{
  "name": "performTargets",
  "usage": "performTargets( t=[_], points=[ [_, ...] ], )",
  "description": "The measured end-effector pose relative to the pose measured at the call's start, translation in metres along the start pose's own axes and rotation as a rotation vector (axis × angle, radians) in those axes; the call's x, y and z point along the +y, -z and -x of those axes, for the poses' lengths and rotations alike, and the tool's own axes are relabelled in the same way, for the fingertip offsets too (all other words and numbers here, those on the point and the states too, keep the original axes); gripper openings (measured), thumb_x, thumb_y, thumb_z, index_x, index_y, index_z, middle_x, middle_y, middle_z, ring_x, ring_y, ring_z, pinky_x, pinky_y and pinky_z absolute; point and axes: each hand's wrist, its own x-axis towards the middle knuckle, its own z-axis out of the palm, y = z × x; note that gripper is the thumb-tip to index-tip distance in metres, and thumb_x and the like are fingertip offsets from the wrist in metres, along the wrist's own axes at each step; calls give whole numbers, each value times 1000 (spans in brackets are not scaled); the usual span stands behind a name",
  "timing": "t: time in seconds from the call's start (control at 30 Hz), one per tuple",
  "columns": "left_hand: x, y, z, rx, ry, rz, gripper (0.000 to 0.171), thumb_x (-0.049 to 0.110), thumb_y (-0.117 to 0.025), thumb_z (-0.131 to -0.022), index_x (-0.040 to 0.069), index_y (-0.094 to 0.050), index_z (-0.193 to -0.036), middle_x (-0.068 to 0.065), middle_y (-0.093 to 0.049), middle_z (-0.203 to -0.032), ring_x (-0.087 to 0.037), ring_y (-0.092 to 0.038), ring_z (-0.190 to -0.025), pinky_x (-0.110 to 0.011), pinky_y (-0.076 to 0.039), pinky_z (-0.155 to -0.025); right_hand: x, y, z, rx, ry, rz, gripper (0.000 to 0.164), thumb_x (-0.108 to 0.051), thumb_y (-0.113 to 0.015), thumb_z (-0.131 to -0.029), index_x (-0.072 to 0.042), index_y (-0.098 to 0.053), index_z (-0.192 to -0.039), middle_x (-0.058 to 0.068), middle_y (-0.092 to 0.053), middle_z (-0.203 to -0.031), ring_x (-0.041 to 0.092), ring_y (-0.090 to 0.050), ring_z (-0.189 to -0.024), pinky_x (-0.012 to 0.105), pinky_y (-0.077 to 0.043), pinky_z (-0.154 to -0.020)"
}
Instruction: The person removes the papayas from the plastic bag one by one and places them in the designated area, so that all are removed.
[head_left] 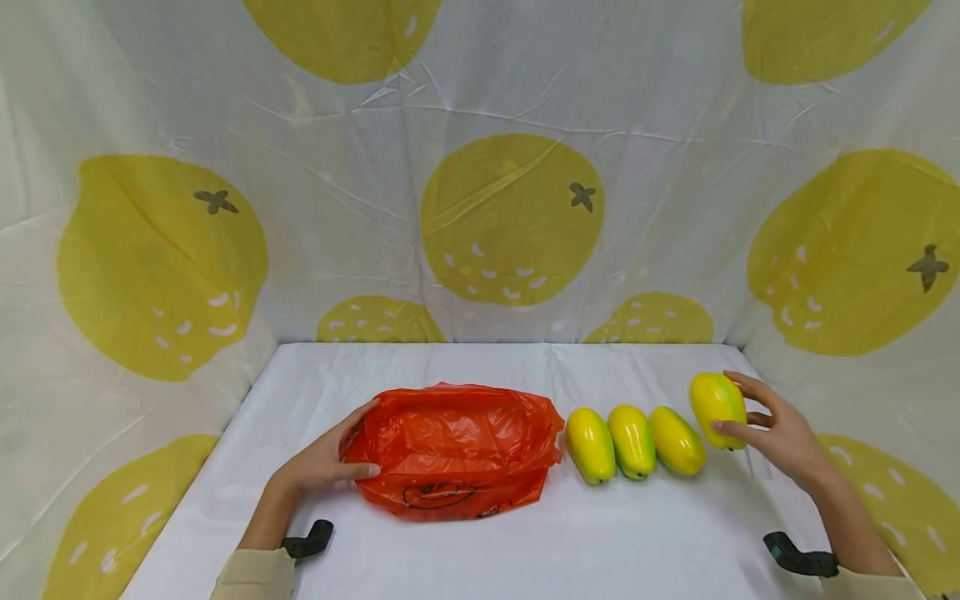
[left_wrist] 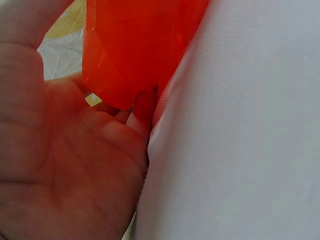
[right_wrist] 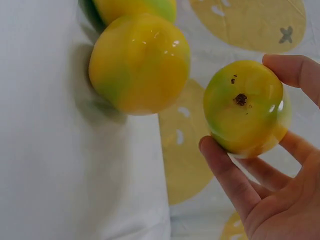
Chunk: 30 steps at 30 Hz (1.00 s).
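Observation:
A red plastic bag (head_left: 457,450) with dark print lies on the white table, its mouth spread wide. At its left end my left hand (head_left: 322,467) holds the bag, thumb on the near side and fingers at the far side. In the left wrist view the fingertips are partly hidden by the red plastic (left_wrist: 135,50). On the right, my right hand (head_left: 780,433) grips a yellow-green mango (head_left: 716,408) between thumb and fingers. The right wrist view shows this mango (right_wrist: 245,107) end-on, with a dark stem spot, held clear of the table.
Three more mangoes, a left one (head_left: 590,446), a middle one (head_left: 632,442) and a right one (head_left: 677,442), lie in a row between bag and right hand. The white tabletop (head_left: 555,550) meets lemon-patterned cloth walls (head_left: 510,100) at the back and sides.

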Motion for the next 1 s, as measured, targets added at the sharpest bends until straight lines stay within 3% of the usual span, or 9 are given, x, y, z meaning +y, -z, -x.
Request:
performTargets(
  t=[0.13, 0.33, 0.43, 0.57, 0.7, 0.8, 1.0],
  points=[
    [-1, -1, -1, -4, -4, 9, 105, 34, -85, -82, 27, -21, -165, -10, -27, -169, -42, -27, -153, -61, -42, -114, 7, 3, -1, -1, 0, 13, 84, -40, -72, -96, -22, -26, -164, 29, -35, -157, 49, -55, -121, 44, -56, -84],
    [1, 0, -1, -3, -9, 9, 105, 35, -85, -82, 26, -21, -165, -11, -29, -168, -43, -28, -152, -62, -45, -112, 19, 4, -2, -7, -11, 23, 85, -40, -73, -96, -20, -26, -164, 28, -36, -156, 42, -52, -121, 17, -52, -77],
    [1, 0, 0, -5, -4, 11, 105, 35, -85, -82, 27, -21, -165, -11, -28, -168, -43, -28, -152, -62, -44, -112, 24, 3, -2, -30, -28, 2, 86, -40, -72, -97, -19, -24, -165, 30, -33, -158, 45, -52, -123, 15, -51, -76],
    [1, 1, 1, -3, -2, 6, 105, 35, -85, -82, 27, -21, -165, -11, -28, -169, -43, -28, -152, -61, -43, -113, 27, 0, -2, -49, -47, -6, 87, -40, -71, -97, -17, -22, -165, 32, -31, -159, 50, -52, -124, 27, -53, -80],
    [1, 2, 1, -2, -7, -9, 105, 35, -84, -82, 28, -20, -165, -10, -28, -169, -41, -29, -152, -54, -43, -114, 29, -3, -2, -60, -62, -2, 88, -41, -71, -97, -14, -21, -165, 33, -29, -160, 52, -50, -126, 51, -57, -89],
    [1, 2, 1, -2, -7, -4, 105, 35, -85, -82, 28, -21, -165, -9, -28, -169, -41, -28, -152, -53, -42, -114, 32, -6, -2, -73, -82, 2, 90, -43, -70, -97, -14, -20, -165, 34, -28, -160, 54, -49, -127, 66, -53, -92],
    [1, 1, 0, -3, -17, -4, 105, 35, -84, -83, 26, -20, -165, -9, -28, -169, -40, -28, -153, -61, -38, -116, 38, -9, -3, -89, -88, 17, 91, -45, -70, -96, -13, -20, -165, 36, -28, -159, 57, -52, -125, 67, -53, -90]
  ],
)
